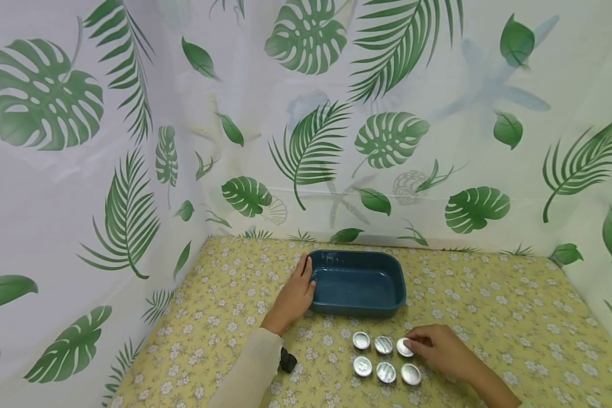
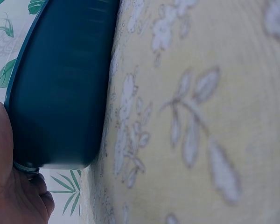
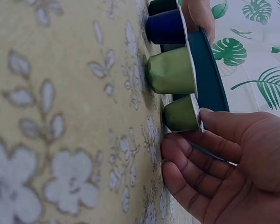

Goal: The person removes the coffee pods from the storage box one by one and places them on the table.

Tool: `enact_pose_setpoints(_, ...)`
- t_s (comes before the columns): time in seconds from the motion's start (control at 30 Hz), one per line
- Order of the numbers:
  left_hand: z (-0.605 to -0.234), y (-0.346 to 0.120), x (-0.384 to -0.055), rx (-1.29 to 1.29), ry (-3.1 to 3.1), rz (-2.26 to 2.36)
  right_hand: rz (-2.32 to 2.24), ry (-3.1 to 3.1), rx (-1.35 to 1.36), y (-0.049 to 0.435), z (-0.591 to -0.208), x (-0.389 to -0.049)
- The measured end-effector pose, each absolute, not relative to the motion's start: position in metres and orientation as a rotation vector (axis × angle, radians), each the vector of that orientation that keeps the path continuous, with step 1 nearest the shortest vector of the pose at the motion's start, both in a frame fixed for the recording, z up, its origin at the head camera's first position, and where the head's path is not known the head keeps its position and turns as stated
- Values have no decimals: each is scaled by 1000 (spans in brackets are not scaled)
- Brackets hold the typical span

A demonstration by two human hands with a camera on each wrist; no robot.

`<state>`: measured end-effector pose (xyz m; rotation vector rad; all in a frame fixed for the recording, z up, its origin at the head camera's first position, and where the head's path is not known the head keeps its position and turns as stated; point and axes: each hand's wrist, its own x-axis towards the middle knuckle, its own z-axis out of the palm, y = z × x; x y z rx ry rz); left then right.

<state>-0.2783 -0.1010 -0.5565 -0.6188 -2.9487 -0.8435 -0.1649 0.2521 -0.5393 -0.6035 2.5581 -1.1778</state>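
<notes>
My left hand (image 1: 294,294) holds a dark blue rectangular dish (image 1: 357,311) by its left end, with the thumb over the rim. In the left wrist view, the dish's outer wall (image 2: 65,88) stands on the cloth beside the hand. My right hand (image 1: 441,348) pinches a small green coffee capsule (image 3: 182,116) between thumb and fingers, at the right end of the far row. Its silver foil lid (image 1: 404,348) faces up. Other coffee capsules (image 1: 386,372) stand lid up in two rows before the dish; a bigger-looking green one (image 3: 170,72) and a blue one (image 3: 165,27) show in the right wrist view.
A yellow flowered cloth (image 1: 489,317) covers the table. White sheets with green leaf prints (image 1: 316,215) rise behind the dish and along both sides. A small black object (image 1: 287,360) sits at the left sleeve's cuff.
</notes>
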Motion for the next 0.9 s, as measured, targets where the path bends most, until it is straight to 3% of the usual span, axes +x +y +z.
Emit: enact_pose_setpoints(0.9,-556,-99,-278,-621,-2953,-824,-1257,2515,-534,260,-536,-164)
